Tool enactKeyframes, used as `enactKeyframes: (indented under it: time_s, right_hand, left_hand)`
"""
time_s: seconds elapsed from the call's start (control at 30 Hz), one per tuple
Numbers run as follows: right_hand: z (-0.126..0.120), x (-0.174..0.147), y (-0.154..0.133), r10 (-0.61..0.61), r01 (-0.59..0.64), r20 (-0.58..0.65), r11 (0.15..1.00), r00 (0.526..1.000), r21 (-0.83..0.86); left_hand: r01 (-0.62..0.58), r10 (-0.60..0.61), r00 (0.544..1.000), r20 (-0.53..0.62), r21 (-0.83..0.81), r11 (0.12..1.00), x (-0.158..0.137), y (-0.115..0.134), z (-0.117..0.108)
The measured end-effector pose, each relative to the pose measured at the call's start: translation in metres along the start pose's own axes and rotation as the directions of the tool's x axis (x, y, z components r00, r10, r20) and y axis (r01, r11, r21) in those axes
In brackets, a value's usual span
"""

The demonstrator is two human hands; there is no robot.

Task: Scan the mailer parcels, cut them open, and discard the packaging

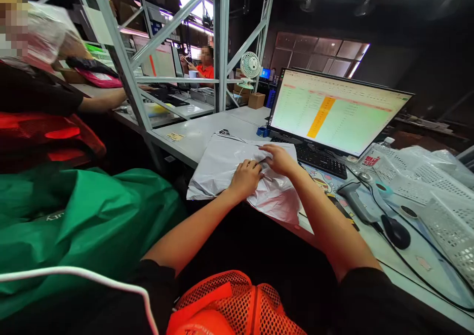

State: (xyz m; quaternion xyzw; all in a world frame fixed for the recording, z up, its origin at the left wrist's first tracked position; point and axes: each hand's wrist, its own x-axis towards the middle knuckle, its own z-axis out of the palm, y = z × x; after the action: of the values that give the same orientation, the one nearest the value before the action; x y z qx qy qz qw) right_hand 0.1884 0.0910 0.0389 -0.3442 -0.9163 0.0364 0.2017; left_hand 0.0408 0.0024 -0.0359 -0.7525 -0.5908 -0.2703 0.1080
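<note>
A white plastic mailing bag (225, 157) lies wrinkled on the desk in front of me, its near edge hanging over the desk's front. My left hand (246, 179) rests on the middle of the bag with its fingers curled into the plastic. Just to the right, my right hand (278, 160) grips a bunched fold of the same bag. Between the two hands the plastic is creased and pulled up. The tips of my fingers are partly hidden by the folds, and what the bag contains cannot be seen.
A monitor (333, 113) and a keyboard (322, 160) stand behind the bag. Rightward lie a barcode scanner (357, 202), a mouse (395, 231), cables and white baskets (418, 174). A metal rack post (122, 63) and green bag (85, 221) are left, near a co-worker's arm (101, 101).
</note>
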Motion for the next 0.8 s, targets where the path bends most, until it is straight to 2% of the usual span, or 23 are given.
enactKeyframes:
  time_s: [0.07,0.2,0.33,0.43,0.57,0.67,0.73,0.8]
  right_hand:
    - [0.019,0.010,0.003,0.013,-0.012,0.098,1.000,0.995,-0.014]
    - [0.035,0.011,0.011,0.070,-0.066,0.130,0.997,0.989,-0.031]
    - [0.036,0.009,0.013,0.115,-0.108,0.192,0.993,0.975,-0.048]
    - [0.037,0.009,0.011,0.140,-0.134,0.164,0.990,0.976,-0.052]
    - [0.039,0.009,0.005,0.190,-0.182,0.138,0.981,0.972,-0.068]
    - [0.041,0.008,0.004,0.231,-0.222,0.140,0.972,0.963,-0.076]
    - [0.041,0.008,0.006,0.237,-0.230,0.133,0.971,0.962,-0.063]
    - [0.040,0.008,0.007,0.236,-0.233,0.133,0.972,0.963,-0.041]
  left_hand:
    - [-0.042,0.042,0.998,-0.046,0.003,0.999,-0.004,-0.001,0.006]
    - [-0.119,0.120,0.991,-0.063,0.009,0.993,-0.004,-0.004,0.008]
    - [-0.045,0.046,0.998,0.045,-0.009,0.999,-0.009,0.006,0.003]
    - [0.015,-0.017,0.990,0.139,0.018,1.000,-0.024,0.020,-0.007]
    - [0.008,-0.019,0.977,0.212,0.052,0.999,-0.046,0.034,-0.026]
    - [0.063,-0.076,0.978,0.197,0.075,0.995,-0.058,0.026,-0.039]
    - [0.115,-0.127,0.976,0.178,0.074,0.991,-0.063,0.011,-0.046]
    - [0.112,-0.121,0.972,0.199,0.056,0.992,-0.068,-0.004,-0.049]
